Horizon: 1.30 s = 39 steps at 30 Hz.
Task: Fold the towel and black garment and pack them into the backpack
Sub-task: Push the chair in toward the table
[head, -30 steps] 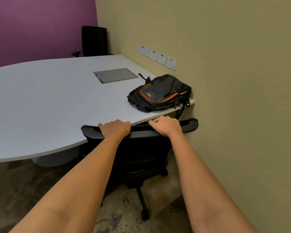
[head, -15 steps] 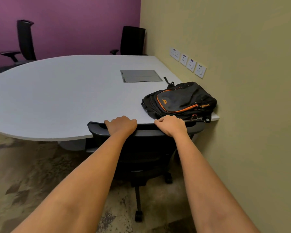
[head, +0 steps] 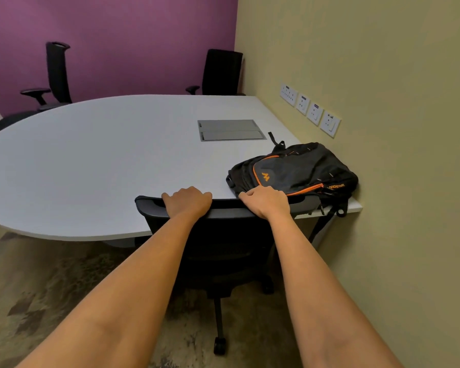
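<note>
A black backpack [head: 298,171] with orange trim lies flat on the near right corner of the grey table [head: 96,166], against the wall. My left hand [head: 187,201] and my right hand [head: 264,201] both grip the top edge of a black office chair's backrest [head: 223,211], which stands at the table's front edge just left of the backpack. No towel or black garment is in view.
A grey cable hatch [head: 230,130] is set into the tabletop beyond the backpack. Two more black chairs [head: 56,75] [head: 222,71] stand at the far side by the purple wall. Wall sockets [head: 310,111] line the beige wall on the right. Patterned carpet lies below.
The view has swung left and back, bringing the far chairs into sight. The chair in my hands has shifted closer to the backpack's corner of the table. Both hands keep their grip.
</note>
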### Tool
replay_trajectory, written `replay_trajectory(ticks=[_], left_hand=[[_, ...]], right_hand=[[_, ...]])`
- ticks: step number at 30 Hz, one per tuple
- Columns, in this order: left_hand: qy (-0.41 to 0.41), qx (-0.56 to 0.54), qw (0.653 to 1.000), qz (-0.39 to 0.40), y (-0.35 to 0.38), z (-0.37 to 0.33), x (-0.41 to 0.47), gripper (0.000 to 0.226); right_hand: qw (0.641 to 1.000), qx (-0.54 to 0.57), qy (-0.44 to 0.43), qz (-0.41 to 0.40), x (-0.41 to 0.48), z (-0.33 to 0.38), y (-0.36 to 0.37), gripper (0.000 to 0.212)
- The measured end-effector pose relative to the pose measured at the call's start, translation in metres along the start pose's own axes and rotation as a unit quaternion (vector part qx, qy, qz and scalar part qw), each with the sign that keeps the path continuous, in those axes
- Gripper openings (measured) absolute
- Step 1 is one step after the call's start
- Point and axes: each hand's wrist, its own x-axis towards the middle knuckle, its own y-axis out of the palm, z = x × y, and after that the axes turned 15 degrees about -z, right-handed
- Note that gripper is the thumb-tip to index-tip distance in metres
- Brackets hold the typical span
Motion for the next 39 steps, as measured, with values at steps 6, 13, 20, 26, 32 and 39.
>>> replay_trajectory(ticks=[6, 13, 20, 26, 32, 39], left_hand=[[-0.006, -0.011, 1.0, -0.001, 0.009, -0.023, 0.006, 0.034], [-0.023, -0.003, 1.0, -0.008, 0.011, -0.028, 0.008, 0.034], [-0.01, -0.002, 1.0, -0.024, 0.01, -0.027, 0.003, 0.034], [0.02, -0.013, 0.997, -0.067, 0.003, -0.027, -0.015, 0.035], [0.081, -0.004, 0.987, -0.142, 0.006, -0.023, -0.049, 0.039], [0.115, 0.005, 0.987, -0.116, 0.005, -0.02, -0.079, 0.046]], right_hand=[[1.0, -0.004, -0.003, -0.001, 0.022, -0.018, 0.001, 0.044], [1.0, 0.006, -0.01, 0.019, 0.03, -0.023, 0.004, 0.043], [1.0, 0.008, -0.01, 0.024, 0.028, -0.024, 0.004, 0.045], [0.999, 0.026, -0.022, -0.017, 0.015, -0.024, 0.0, 0.041], [0.994, 0.053, -0.041, -0.085, -0.01, -0.034, -0.002, 0.037], [0.985, 0.084, -0.07, -0.136, -0.034, -0.047, 0.003, 0.038]])
